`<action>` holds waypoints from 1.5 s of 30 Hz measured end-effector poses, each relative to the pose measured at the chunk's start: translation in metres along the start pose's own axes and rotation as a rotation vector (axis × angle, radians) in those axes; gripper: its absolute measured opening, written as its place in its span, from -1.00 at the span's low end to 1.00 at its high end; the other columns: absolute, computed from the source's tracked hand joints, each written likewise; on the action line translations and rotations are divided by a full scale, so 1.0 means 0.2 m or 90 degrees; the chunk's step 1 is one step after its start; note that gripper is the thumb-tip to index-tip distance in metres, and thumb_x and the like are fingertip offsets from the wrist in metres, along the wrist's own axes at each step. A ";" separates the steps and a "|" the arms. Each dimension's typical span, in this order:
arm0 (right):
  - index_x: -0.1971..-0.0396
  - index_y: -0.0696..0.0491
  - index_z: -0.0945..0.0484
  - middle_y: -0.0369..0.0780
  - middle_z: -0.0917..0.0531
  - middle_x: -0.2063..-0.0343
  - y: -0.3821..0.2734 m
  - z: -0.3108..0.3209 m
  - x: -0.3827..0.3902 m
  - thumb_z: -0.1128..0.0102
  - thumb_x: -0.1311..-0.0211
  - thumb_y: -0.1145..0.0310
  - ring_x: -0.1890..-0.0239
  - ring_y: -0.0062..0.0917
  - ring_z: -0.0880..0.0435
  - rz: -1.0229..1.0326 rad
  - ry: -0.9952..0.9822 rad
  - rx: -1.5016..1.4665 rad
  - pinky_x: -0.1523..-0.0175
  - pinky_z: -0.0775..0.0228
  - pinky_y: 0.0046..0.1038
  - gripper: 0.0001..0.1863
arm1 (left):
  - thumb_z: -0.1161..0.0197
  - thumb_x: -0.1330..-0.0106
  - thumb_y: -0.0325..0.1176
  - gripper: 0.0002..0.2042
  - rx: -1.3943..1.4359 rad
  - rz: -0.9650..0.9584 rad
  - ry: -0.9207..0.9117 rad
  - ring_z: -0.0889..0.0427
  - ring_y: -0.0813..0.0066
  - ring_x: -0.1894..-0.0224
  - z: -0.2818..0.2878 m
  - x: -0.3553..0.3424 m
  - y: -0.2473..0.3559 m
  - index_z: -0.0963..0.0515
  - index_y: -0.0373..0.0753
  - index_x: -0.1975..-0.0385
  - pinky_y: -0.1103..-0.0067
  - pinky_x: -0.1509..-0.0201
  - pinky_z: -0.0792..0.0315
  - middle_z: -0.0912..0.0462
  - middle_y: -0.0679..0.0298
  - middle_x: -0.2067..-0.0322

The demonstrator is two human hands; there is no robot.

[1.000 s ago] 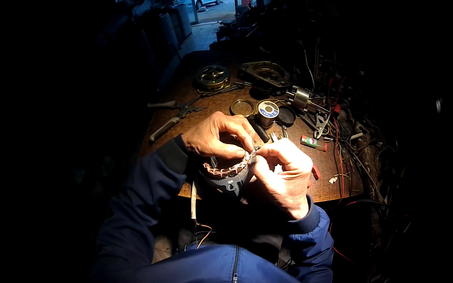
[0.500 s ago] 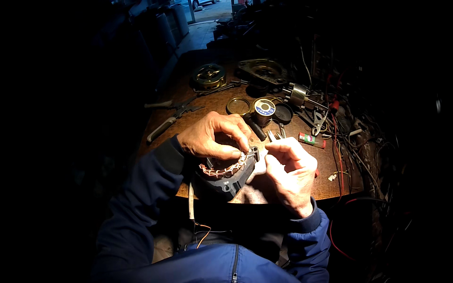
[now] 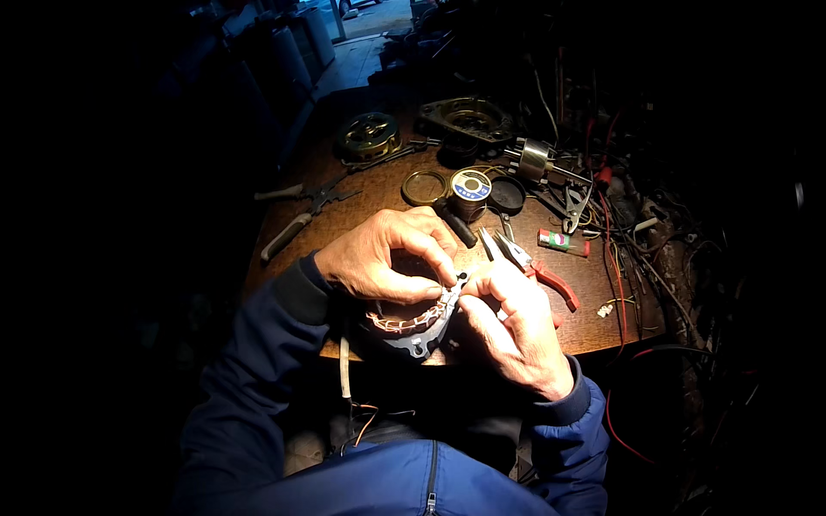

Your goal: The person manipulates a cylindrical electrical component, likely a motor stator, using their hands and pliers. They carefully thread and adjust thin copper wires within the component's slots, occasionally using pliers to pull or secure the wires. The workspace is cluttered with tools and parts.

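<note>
A motor stator [image 3: 420, 344] in a dark housing sits at the table's near edge, its copper winding [image 3: 404, 325] laced with pale cord. Over the far side of the ring, my left hand [image 3: 383, 258] curls with thumb and forefinger pinched at the winding's right end. My right hand [image 3: 516, 331] meets it there from the right, its thumb and forefinger also brought together. Whatever small thing either hand pinches is hidden by the fingertips. Just beyond my right hand lie red-handled pliers [image 3: 553, 285], with their jaws pointing away.
A spool of wire [image 3: 471, 189] stands between a round tin lid [image 3: 424, 187] and a black cap [image 3: 508, 196]. Pale-handled pliers [image 3: 297, 228] lie left. Behind are a metal rotor [image 3: 535, 159], a round brass-coloured part [image 3: 370, 136] and a flanged housing [image 3: 465, 116]. Tangled wires [image 3: 637, 258] crowd the right.
My right hand has moved left to the stator, and its fingertips now meet my left hand's. The red pliers are more exposed. The housing is tilted differently, and the view has shifted slightly.
</note>
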State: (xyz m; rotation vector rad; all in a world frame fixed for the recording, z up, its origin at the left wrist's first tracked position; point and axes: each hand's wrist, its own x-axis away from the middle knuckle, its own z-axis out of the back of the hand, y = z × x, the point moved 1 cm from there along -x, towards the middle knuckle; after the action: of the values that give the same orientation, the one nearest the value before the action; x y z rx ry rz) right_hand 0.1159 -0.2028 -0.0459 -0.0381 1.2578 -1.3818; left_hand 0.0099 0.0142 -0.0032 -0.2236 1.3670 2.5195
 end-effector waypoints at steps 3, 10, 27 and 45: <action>0.23 0.19 -0.62 -0.13 -0.62 0.45 -0.03 0.00 0.05 -0.31 -0.36 0.57 0.40 -0.35 -0.63 -0.100 -0.019 -0.079 0.23 -0.48 -0.36 -0.94 | -0.57 -0.11 -0.44 -0.78 -0.014 -0.021 0.000 -0.61 0.36 -0.01 -0.01 -0.01 0.00 -0.85 -0.13 0.22 0.40 -0.14 -0.47 -0.75 0.29 0.19; 0.18 0.24 -0.62 -0.19 -0.67 0.43 0.04 -0.05 0.14 -0.23 -0.46 0.53 0.40 -0.56 -0.63 -0.238 0.000 -0.311 0.23 -0.50 -0.44 -0.92 | -0.57 -0.06 -0.44 -0.75 -0.038 -0.042 -0.001 -0.61 0.39 0.06 -0.03 -0.02 0.01 -0.84 -0.15 0.21 0.42 -0.08 -0.46 -0.77 0.31 0.22; 0.16 0.17 -0.66 -0.10 -0.70 0.40 0.02 -0.04 0.16 -0.26 -0.33 0.63 0.37 -0.26 -0.74 -0.149 0.000 -0.082 0.22 -0.55 -0.32 -0.87 | -0.53 -0.06 -0.45 -0.74 -0.042 -0.045 -0.015 -0.63 0.37 0.05 -0.03 -0.02 0.01 -0.84 -0.14 0.21 0.41 -0.12 -0.45 -0.75 0.31 0.22; 0.38 0.21 -0.61 -0.18 -0.65 0.29 0.03 -0.01 0.18 -0.14 -0.39 0.43 0.42 -0.64 -0.52 -0.317 0.061 -0.497 0.28 -0.39 -0.58 -0.82 | -0.54 -0.04 -0.45 -0.75 -0.053 -0.042 -0.016 -0.62 0.39 0.05 -0.03 -0.02 0.02 -0.84 -0.15 0.22 0.42 -0.11 -0.46 -0.76 0.31 0.22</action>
State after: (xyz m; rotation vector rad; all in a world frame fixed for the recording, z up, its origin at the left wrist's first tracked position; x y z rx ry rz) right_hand 0.1088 -0.2258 -0.0725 -0.8796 1.8867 -1.2166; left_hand 0.0121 0.0070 -0.0015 -0.2477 1.2267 2.5188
